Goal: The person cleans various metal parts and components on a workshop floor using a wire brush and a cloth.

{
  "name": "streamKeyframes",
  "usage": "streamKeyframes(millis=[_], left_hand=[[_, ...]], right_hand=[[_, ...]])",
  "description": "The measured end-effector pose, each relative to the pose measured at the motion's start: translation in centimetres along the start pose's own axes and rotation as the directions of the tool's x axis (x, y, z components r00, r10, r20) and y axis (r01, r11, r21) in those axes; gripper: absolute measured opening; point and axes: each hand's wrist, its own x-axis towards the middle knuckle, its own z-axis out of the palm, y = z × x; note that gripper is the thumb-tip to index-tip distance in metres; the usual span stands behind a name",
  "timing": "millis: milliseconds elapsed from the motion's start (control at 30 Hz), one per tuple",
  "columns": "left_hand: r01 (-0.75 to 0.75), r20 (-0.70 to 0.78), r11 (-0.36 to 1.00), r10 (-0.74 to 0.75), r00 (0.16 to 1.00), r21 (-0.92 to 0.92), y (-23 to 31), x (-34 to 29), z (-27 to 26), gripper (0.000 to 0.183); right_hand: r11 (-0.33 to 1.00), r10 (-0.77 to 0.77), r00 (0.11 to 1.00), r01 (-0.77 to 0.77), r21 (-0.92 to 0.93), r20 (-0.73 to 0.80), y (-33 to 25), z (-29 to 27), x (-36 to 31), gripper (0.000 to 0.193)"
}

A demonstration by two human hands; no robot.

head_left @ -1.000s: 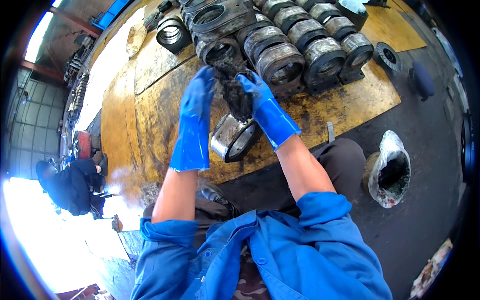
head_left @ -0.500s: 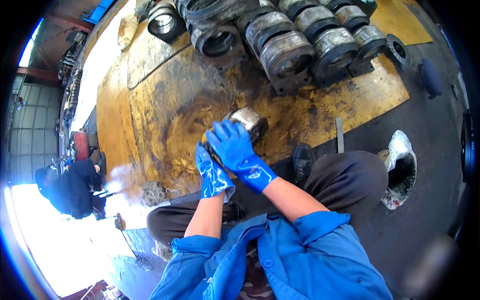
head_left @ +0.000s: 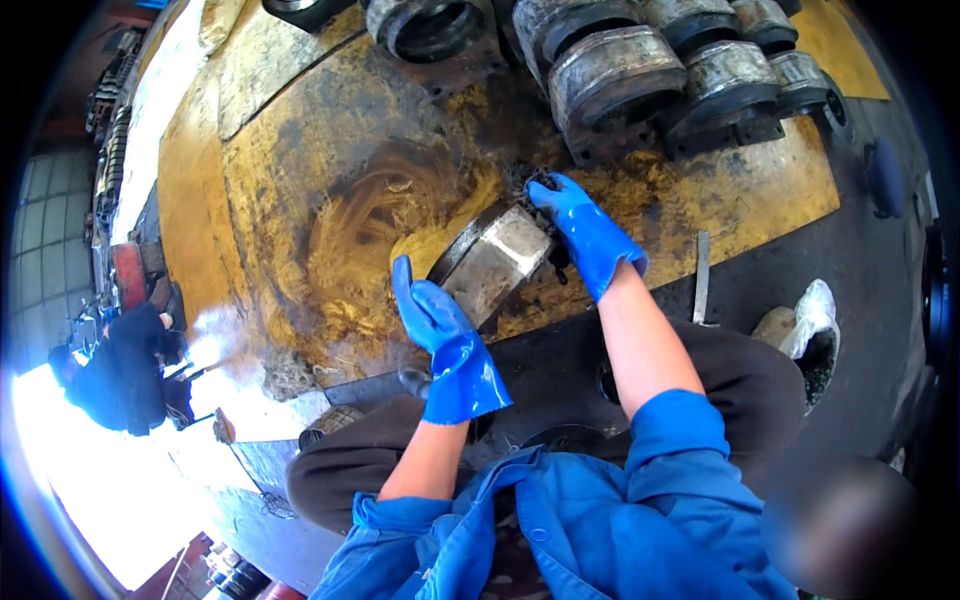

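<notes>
A short, thick metal ring housing [head_left: 496, 256] with a bright worn patch lies tilted on the stained yellow-brown board [head_left: 290, 200] in front of me. Both hands wear blue rubber gloves. My left hand [head_left: 440, 318] is at the housing's near left side, fingers stretched out and apart; whether its palm touches the metal I cannot tell. Beyond the housing's right end, my right hand [head_left: 590, 228] has its fingers curled on a dark, stringy wad [head_left: 530, 180], partly hidden by the glove.
Several similar grimy housings [head_left: 620, 80] stand in rows at the far right of the board. A flat metal strip [head_left: 702, 278] lies right of my knees, near a white bag [head_left: 818, 325]. A grey tangled clump [head_left: 288, 374] rests at left; beyond it crouches another person [head_left: 120, 370] beside a bright glare.
My hands have come apart, the right moving right and away from me, the left staying nearer. More of the housing shows, turned and closer. My view has shifted slightly.
</notes>
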Motion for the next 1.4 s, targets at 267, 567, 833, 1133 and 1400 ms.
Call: streamKeyframes(millis=[267, 567, 833, 1133, 1400], left_hand=[[0.063, 0.066, 0.998, -0.063, 0.996, 0.014, 0.7, -0.4, -0.4, 0.05], [0.09, -0.023, 0.989, -0.093, 0.995, -0.118, -2.0, -0.6, -0.1, 0.041], [0.033, 0.001, 0.993, -0.033, 0.999, -0.112, -1.7, 0.6, -1.0, 0.045], [0.537, 0.468, 0.411, -0.264, 0.843, -0.736, -0.5, -0.3, -5.7, 0.048], [0.38, -0.024, 0.826, -0.427, 0.904, -0.417, -5.3, -2.9, -3.0, 0.043]], right_hand=[[0.989, 0.109, 0.993, -0.112, -0.1, -0.036, 10.3, -6.3, 6.8, 0.036], [0.936, -0.341, 0.932, 0.325, -0.132, -0.12, 1.1, 0.9, -2.7, 0.026], [-0.054, -0.745, 0.529, 0.56, -0.827, 0.406, -4.8, 12.0, -15.8, 0.051], [-0.327, -0.522, 0.486, 0.645, -0.691, 0.701, -2.6, 12.1, -17.5, 0.057], [-0.047, -0.743, 0.541, 0.545, -0.837, 0.394, -3.1, 12.6, -16.0, 0.048]])
